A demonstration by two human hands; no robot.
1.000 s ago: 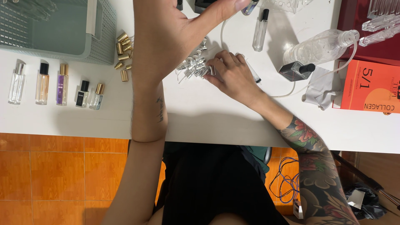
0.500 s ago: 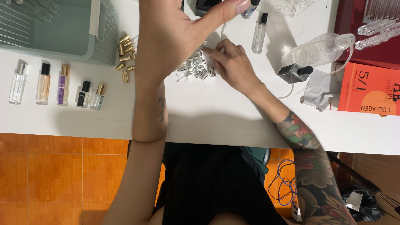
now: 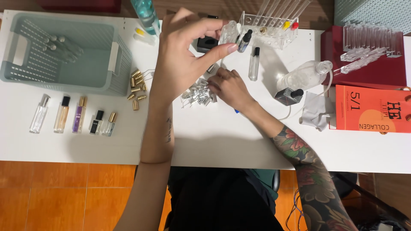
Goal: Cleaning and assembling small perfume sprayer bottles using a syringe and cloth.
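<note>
Raised since the earlier frame, the left hand [image 3: 184, 55] now pinches a small clear vial [image 3: 228, 34] between thumb and forefinger above the tabletop [image 3: 222, 137], its fingers [image 3: 216, 51] closed on the glass. Lower down, the right hand [image 3: 229, 87] rests at a heap of silver spray caps [image 3: 198, 95], fingers curled onto them; whether they grip one cannot be told. Gold caps [image 3: 136, 87] lie beside the grey basket [image 3: 115, 60].

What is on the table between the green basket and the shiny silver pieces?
In the head view, a little heap of gold caps lies between the basket and the silver pieces. The raised left hand crosses above that stretch.
</note>
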